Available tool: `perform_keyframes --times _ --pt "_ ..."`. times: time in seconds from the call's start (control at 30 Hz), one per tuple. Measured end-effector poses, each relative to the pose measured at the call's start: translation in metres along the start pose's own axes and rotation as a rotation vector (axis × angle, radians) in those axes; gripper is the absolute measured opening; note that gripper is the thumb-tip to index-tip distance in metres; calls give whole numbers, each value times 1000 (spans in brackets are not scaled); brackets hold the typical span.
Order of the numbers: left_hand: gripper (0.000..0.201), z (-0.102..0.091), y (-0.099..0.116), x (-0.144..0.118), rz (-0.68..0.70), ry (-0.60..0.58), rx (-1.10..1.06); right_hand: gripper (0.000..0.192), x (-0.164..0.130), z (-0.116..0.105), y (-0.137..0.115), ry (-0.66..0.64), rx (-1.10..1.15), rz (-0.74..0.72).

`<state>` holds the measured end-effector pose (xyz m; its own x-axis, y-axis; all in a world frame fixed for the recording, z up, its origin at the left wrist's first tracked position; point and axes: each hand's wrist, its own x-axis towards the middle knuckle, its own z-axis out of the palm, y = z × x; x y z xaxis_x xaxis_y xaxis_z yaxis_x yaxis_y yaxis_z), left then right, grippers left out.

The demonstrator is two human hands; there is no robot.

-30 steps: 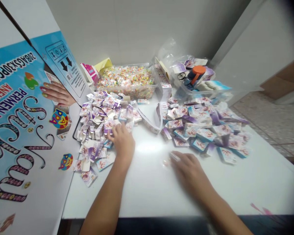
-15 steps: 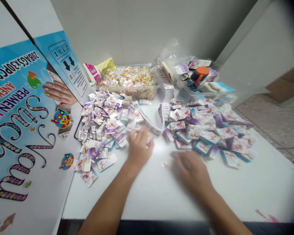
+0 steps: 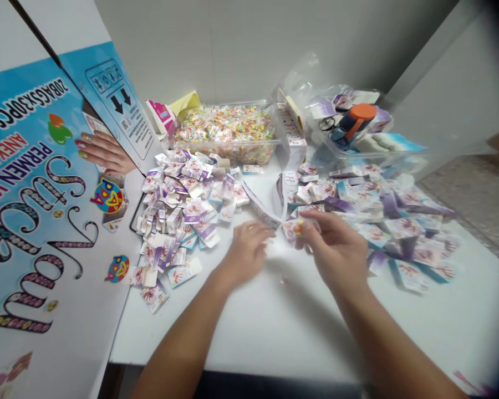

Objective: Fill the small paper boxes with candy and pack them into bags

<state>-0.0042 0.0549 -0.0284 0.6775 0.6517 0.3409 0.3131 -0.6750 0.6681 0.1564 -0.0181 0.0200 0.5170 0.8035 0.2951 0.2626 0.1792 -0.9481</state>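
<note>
My right hand (image 3: 336, 249) pinches a small clear candy packet (image 3: 300, 228) with orange and yellow bits, just above the white table. Opposite it, my left hand (image 3: 247, 249) is slightly blurred, its fingers loosely curved and apart, and I see nothing in it. Beyond both hands stands a folded paper strip (image 3: 268, 213), bent into a V. On the left lies a heap of small printed boxes (image 3: 178, 205), several with open ends. Another pile of boxes (image 3: 407, 227), purple and light blue, spreads over the right side, partly behind my right hand.
A clear tub of colourful candy packets (image 3: 228, 145) stands at the back. Right of it, a plastic container (image 3: 374, 158) holds scissors (image 3: 326, 123) and an orange-capped item (image 3: 360, 119). A large printed carton (image 3: 66, 194) walls off the left. A tiny scrap (image 3: 283, 280) lies on the table (image 3: 266, 338).
My right hand has risen and moved forward and now shows a candy packet at its fingertips. The pale object at my left fingertips no longer shows there. The view has shifted slightly.
</note>
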Motion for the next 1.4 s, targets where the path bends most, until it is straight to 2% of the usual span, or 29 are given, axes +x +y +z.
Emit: perform_keyframes --times 0.1,0.2,0.37,0.53,0.73,0.83,0.93,1.03,1.2,1.27,1.4 --pt "63 -3 0 -3 -29 -158 116 20 7 5 10 6 49 -7" --pt "59 1 0 -2 -88 -178 178 24 7 9 25 6 105 66" --pt "43 10 -4 2 -214 -98 160 30 7 3 36 10 114 153" --pt "59 13 -2 1 -216 -85 136 29 8 -6 29 13 75 156" --pt "67 12 -7 0 -414 25 2 29 3 1 25 -41 23 172" --pt "66 9 -9 2 -412 65 -91 30 0 4 23 -58 1 166" --pt "68 5 -10 3 -337 49 -105 32 -2 5 21 -38 -46 144" --pt "59 1 -14 3 -293 7 -153 32 -3 6 21 -12 -83 114" --pt "30 -4 -17 3 -429 51 -325 32 -1 4 26 -11 -89 117" --pt "26 -7 -12 3 -429 -13 -297 31 -1 3 29 -15 -66 113" --pt "67 -11 -5 3 -252 -243 -48 31 0 3 32 -14 27 123"
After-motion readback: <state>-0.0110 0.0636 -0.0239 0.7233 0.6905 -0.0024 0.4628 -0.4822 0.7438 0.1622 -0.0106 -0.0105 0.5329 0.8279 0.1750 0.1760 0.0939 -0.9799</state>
